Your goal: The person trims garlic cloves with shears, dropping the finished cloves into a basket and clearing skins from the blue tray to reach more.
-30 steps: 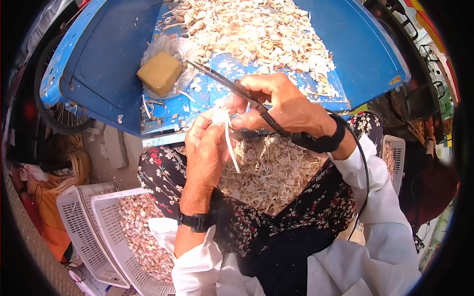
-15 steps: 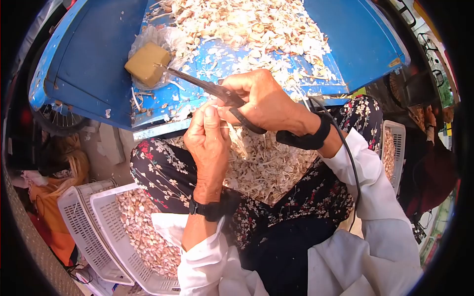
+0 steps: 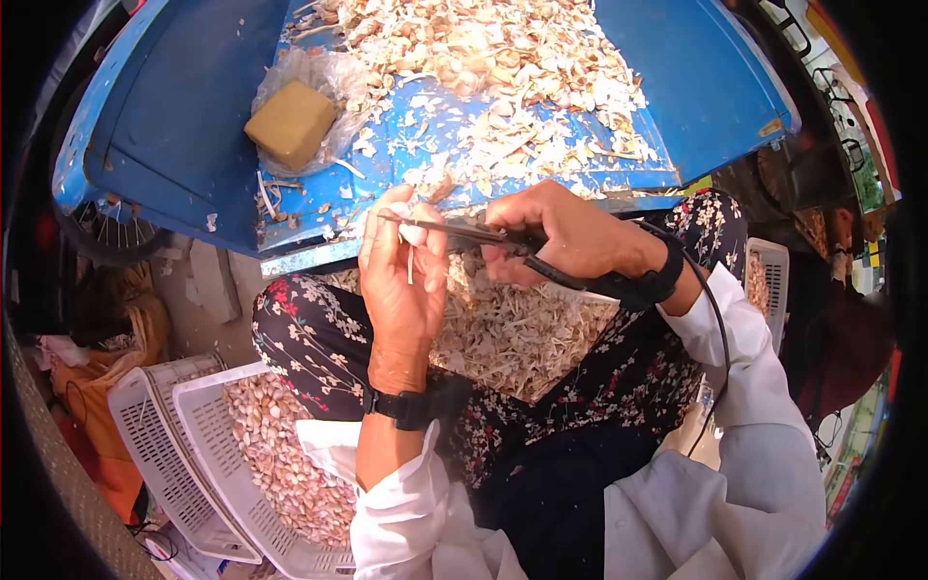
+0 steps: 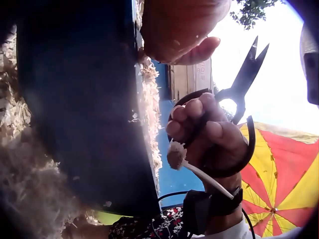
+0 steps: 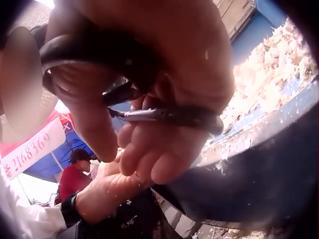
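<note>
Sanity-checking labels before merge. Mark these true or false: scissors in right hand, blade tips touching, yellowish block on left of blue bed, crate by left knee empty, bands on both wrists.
1. The right hand holds the scissors. True.
2. The blade tips are touching. False: the left wrist view shows them spread apart.
3. The yellowish block sits toward the left side of the blue bed. True.
4. The white crate by the left knee is empty. False: it holds many pinkish-white cloves.
5. Both wrists wear dark bands. True.
</note>
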`<state>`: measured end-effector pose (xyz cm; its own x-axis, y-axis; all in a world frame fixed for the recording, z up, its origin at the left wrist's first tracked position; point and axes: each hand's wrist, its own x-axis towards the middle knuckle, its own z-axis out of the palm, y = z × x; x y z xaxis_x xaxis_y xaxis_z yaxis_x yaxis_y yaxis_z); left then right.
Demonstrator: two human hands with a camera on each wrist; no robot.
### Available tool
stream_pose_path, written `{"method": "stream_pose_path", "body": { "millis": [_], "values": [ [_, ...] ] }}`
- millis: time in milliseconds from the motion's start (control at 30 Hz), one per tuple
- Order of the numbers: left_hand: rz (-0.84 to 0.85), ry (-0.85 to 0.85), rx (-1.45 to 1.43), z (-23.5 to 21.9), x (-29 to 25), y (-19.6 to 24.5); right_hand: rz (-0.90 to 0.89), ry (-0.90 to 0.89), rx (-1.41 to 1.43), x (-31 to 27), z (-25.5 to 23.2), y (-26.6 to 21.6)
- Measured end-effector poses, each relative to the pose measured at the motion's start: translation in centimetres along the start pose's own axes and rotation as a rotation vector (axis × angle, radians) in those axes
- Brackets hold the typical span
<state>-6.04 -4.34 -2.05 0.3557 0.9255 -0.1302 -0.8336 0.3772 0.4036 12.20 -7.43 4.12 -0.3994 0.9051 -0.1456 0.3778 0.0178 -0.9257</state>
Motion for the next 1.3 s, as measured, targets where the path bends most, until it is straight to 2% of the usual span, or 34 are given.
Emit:
{"method": "stream_pose_path", "body": {
  "millis": [67, 100, 133, 200, 233, 267, 367, 433, 500, 567, 733, 800, 833, 867, 900, 967, 1000, 1067, 1100, 1167, 1233, 1300],
  "values": [
    [-0.022, 0.092, 0.028, 0.3, -0.1, 0.1, -0.021, -0.055, -0.119, -0.8, -0.6, 0.6],
    [-0.029, 0.023, 0.043, -0.3, 0.1, 0.1, 0.004, -0.074, -0.130, -1.4, -0.8, 0.6],
    [-0.038, 0.003, -0.012, -0.4, 0.1, 0.1, 0.111, -0.105, -0.070, -1.7, -1.2, -0.3],
    [-0.079, 0.088, -0.064, -0.4, 0.5, 0.6, 0.123, 0.076, -0.130, -1.4, -2.4, -0.1],
    [-0.098, 0.083, -0.047, -0.5, 1.1, 0.9, 0.037, 0.246, -0.147, -0.8, -3.0, 1.1],
    [-0.120, 0.041, -0.037, -0.5, 1.9, 1.3, 0.089, 0.373, -0.062, 0.0, -3.8, 1.9],
    [-0.031, 0.040, 0.133, 1.8, 4.2, 2.3, 0.093, 0.537, -0.394, 2.9, -7.5, 3.6],
    [-0.010, -0.006, 0.217, 3.1, 5.7, 2.3, 0.075, 0.573, -0.687, 5.0, -8.8, 4.4],
    [0.007, 0.024, 0.302, 3.7, 6.3, 2.0, 0.115, 0.589, -0.710, 6.9, -8.6, 5.3],
    [-0.039, 0.013, 0.307, 2.1, 6.8, 2.0, 0.168, 0.564, -0.779, 8.2, -7.9, 5.8],
    [-0.060, 0.020, 0.536, 2.2, 7.2, 1.5, 0.187, 0.491, -0.768, 8.9, -7.8, 5.8],
    [-0.055, 0.019, 0.649, 2.2, 7.3, 1.2, 0.102, 0.508, -0.663, 9.1, -8.2, 6.4],
    [-0.051, 0.026, 0.691, 2.1, 7.4, 1.1, 0.154, 0.493, -0.590, 8.8, -8.2, 5.0],
    [-0.048, 0.035, 0.732, 2.2, 7.4, 0.8, 0.101, 0.529, -0.557, 8.6, -7.8, 3.7],
    [-0.027, 0.036, 0.742, 2.4, 7.3, 0.5, 0.049, 0.565, -0.523, 8.4, -7.4, 2.6],
    [0.120, 0.024, 0.954, 1.7, 7.6, -0.6, -0.057, 0.595, -0.462, 8.4, -6.3, 1.2],
    [0.143, 0.024, 0.917, 1.8, 7.6, -1.1, -0.115, 0.609, -0.416, 8.6, -5.6, 0.8],
    [0.065, 0.050, 0.837, 2.0, 7.1, -1.4, -0.180, 0.632, -0.500, 8.9, -4.4, 0.2],
    [0.094, 0.038, 0.771, 1.9, 7.0, -1.4, -0.214, 0.639, -0.540, 9.1, -3.9, 0.0],
    [0.110, 0.056, 0.746, 2.1, 6.9, -1.4, -0.215, 0.664, -0.486, 8.8, -2.8, -0.4],
    [0.120, 0.068, 0.716, 2.1, 6.8, -1.1, -0.141, 0.642, -0.316, 8.6, -2.2, -0.3],
    [0.087, 0.064, 0.664, 1.9, 6.6, -0.8, -0.186, 0.547, -0.271, 8.0, -2.9, -0.4]
  ]
}}
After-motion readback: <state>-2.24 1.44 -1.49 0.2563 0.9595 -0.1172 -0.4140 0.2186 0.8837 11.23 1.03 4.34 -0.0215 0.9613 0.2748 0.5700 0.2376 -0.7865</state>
